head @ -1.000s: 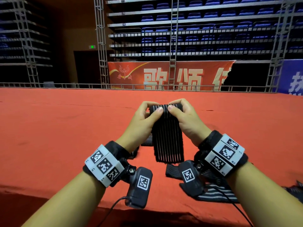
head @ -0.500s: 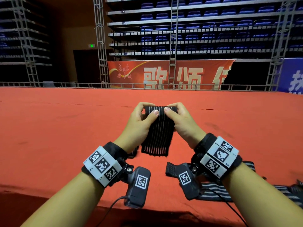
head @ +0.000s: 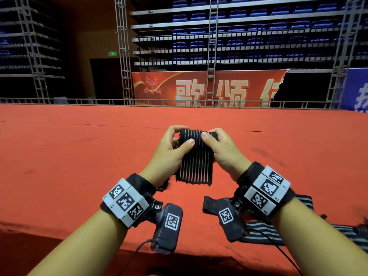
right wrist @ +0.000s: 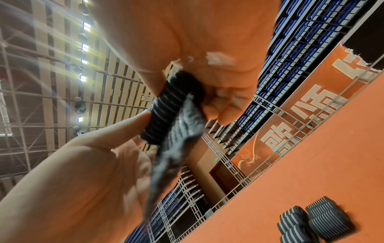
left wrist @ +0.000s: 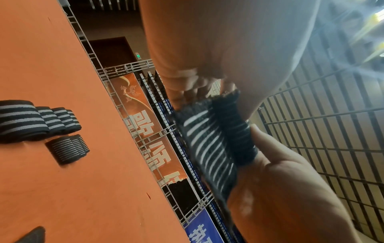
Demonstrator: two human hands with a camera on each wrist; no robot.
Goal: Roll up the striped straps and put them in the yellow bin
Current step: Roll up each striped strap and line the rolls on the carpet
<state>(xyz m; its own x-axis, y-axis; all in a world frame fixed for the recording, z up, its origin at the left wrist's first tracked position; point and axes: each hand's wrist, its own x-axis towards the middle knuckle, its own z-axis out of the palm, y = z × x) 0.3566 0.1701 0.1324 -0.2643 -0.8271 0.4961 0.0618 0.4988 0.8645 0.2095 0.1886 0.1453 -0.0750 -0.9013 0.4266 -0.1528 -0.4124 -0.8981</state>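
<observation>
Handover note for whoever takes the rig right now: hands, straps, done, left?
Left hand and right hand both pinch the roll of the thin-striped strap, held above the red table.
Done: top part rolled; a short tail hangs free.
Left: finish this roll, then roll the loose wide-striped strap lying under the right forearm, and bin both.
Yellow bin is not in view.

The strap [head: 196, 156] is black with thin pale lengthwise stripes. Near it, on the orange-red table cover [head: 79, 156], lies a second strap [head: 264, 230], black with broader grey bands. The wristbands [head: 127, 200] carry white tiles with black square codes. Behind hangs a red banner [head: 207, 88] with cream characters.
</observation>
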